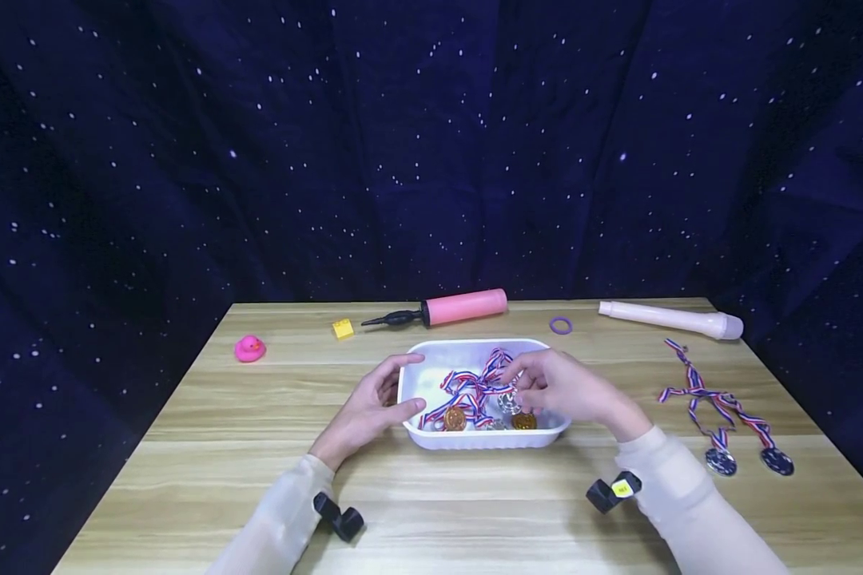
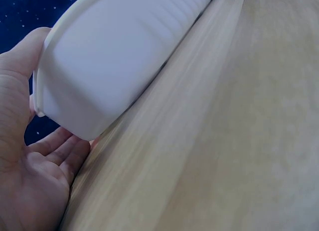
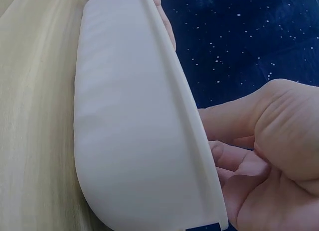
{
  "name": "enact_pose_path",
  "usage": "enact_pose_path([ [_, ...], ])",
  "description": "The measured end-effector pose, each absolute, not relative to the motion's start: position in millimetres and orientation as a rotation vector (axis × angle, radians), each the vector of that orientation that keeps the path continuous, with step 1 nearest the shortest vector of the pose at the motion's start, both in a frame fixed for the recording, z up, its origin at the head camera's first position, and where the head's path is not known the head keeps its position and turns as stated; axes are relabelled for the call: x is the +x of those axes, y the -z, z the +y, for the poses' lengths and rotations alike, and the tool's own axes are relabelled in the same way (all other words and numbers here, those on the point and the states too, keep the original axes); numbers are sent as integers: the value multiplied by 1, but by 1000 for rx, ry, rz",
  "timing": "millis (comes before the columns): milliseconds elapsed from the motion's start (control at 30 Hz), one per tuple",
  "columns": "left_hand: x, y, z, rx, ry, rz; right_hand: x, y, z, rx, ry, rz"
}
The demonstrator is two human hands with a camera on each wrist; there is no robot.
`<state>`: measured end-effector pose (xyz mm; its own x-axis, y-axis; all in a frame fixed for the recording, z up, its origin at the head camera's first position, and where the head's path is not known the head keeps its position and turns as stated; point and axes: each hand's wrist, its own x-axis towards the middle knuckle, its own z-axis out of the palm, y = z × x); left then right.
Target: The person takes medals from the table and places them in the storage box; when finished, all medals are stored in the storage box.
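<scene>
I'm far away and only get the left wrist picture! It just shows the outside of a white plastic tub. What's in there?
Observer: The rounded white plastic tub holds shiny round gold-coloured medals, shiny round silver-coloured medals and red, white and blue striped ribbons.
Operator: Ooh! Is anything else reaching in?
Observer: The person's bare right hand is over the tub's right part, next to a silver-coloured medal; whether it pinches anything, I can't tell.
Operator: Is that all the medals?
Observer: No, two more silvery round medals with striped fabric ribbons lie on the pale-brown wood-grain table, to the tub's right.
</scene>
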<state>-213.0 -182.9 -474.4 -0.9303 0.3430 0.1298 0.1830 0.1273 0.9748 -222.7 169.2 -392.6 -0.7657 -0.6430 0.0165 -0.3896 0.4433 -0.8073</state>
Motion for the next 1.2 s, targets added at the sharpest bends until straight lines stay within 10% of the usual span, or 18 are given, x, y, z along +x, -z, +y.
enact_pose_path([
  [1200,-214,477,-183,543,-1929,2267,-211,348,203,-867,1833,2753],
])
